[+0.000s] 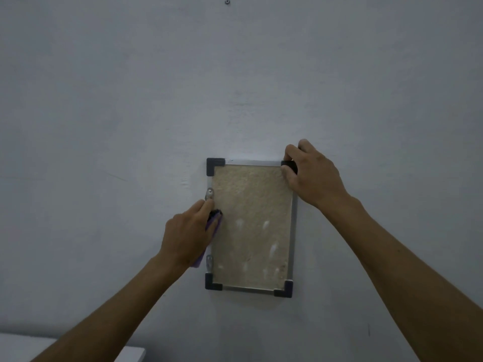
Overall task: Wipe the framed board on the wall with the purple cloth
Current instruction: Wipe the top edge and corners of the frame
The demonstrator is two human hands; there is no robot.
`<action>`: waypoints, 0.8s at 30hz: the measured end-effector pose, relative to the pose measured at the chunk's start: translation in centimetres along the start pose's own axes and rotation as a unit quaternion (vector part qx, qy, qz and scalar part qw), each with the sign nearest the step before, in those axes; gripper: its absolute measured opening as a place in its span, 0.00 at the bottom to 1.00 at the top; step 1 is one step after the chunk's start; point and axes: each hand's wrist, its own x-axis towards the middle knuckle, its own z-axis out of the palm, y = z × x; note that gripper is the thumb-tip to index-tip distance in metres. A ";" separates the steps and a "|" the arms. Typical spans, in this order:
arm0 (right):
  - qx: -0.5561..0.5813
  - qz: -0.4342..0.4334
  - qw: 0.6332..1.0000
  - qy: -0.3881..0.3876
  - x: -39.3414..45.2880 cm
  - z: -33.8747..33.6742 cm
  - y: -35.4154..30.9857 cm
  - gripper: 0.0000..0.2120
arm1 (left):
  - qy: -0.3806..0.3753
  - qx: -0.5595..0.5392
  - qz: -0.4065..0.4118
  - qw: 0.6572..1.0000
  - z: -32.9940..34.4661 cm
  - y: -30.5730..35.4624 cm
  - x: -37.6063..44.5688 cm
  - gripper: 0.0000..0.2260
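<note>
A: While the right hand holds the top right corner of the framed board on the wall, how should the wipe go?

B: The left hand, its grip closed round the purple cloth at the board's left edge, should press flat and sweep right across the pale smears.

A: Room?

B: Bare wall on all sides; mind the left-edge brackets.

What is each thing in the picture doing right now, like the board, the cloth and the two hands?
Board: hanging upright on the wall, with pale smudges on its lower part.
Cloth: bunched up, pressed against the board's left edge.
Left hand: holding the cloth.
Right hand: gripping the board's top right corner.
Screw: stuck in the wall high above the board, with nothing hanging on it.
</note>
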 end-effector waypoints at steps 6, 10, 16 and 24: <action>0.002 0.000 1.000 0.006 0.0 0.2 0.0 0.07 | 0.065 -0.020 -0.066 0.996 -0.6 -0.2 0.9 0.09; 0.002 0.000 1.000 0.005 -0.1 0.1 0.1 0.07 | -0.002 0.016 -0.009 1.000 0.1 0.5 -0.6 0.09; 0.005 0.003 1.000 0.002 -0.1 0.1 -0.3 0.07 | 0.093 -0.043 -0.092 0.991 0.6 1.3 0.4 0.09; 0.004 0.005 1.000 0.013 0.0 0.4 0.2 0.08 | -0.037 0.050 -0.033 0.998 -1.1 0.6 2.6 0.09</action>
